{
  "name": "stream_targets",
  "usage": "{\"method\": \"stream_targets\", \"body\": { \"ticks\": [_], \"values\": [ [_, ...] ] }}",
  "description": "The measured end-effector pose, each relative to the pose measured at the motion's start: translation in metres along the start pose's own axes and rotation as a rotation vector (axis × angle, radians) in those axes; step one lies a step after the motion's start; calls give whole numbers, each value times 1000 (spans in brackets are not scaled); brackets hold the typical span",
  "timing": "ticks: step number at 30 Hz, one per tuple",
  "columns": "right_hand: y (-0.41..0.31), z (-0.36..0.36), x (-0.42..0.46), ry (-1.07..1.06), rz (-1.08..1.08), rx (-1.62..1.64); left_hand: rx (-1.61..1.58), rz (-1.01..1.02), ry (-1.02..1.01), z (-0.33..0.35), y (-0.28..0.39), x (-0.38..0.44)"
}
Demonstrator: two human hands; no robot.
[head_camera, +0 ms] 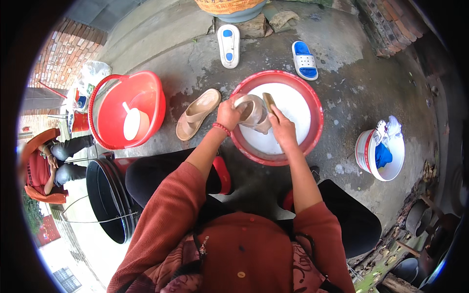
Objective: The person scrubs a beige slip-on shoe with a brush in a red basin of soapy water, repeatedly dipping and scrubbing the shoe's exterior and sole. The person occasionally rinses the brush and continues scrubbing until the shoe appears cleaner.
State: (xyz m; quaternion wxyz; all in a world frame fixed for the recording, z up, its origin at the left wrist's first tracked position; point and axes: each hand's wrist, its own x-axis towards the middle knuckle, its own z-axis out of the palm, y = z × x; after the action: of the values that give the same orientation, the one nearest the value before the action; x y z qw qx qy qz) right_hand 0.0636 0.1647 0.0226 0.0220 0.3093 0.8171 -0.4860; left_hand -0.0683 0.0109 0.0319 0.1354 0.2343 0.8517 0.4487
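Note:
My left hand (230, 114) grips a wet beige cross-strap sandal (253, 111) over a red basin (318, 110) of white, sudsy water (282, 143). In my right hand (284, 128) is a brush (268, 102) with a flat, wood-coloured back, held close to the sandal's right side; its bristles are hidden. The matching beige sandal (198, 115) lies on the wet concrete left of the basin. Beyond the basin, one white-and-blue slide sandal (305, 60) rests upright, and another (228, 45) lies sole up.
A red handled bucket (155, 91) containing a white dipper (136, 124) stands at left, a black bucket (110, 201) nearer me. At right is a white bucket (362, 150) with bags. Another person (44, 166) sits far left. Brick and wood pieces (245, 28) lie at the top.

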Motion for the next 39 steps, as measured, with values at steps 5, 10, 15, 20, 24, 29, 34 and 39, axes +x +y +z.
{"method": "stream_targets", "body": {
  "ticks": [5,10,15,20,24,29,34,39],
  "values": [
    [36,-2,14,31,183,-145,-14,30,-34,-1,3,3],
    [-18,-16,-10,32,-58,238,5,-35,2,1,5,-1],
    [-39,-9,-11,30,-7,35,63,23,20,2,14,-7],
    [-50,-21,-11,-31,-59,83,28,9,8,2,17,-13],
    [-40,-6,-14,22,-17,-14,-3,-14,19,3,15,-10],
    [33,-23,7,-53,196,-225,66,17,-43,1,30,-12],
    [22,-31,-17,101,101,9,192,-32,23,-5,45,-7],
    [-39,-25,-47,171,-86,197,376,-127,66,-5,65,-1]
  ]
}}
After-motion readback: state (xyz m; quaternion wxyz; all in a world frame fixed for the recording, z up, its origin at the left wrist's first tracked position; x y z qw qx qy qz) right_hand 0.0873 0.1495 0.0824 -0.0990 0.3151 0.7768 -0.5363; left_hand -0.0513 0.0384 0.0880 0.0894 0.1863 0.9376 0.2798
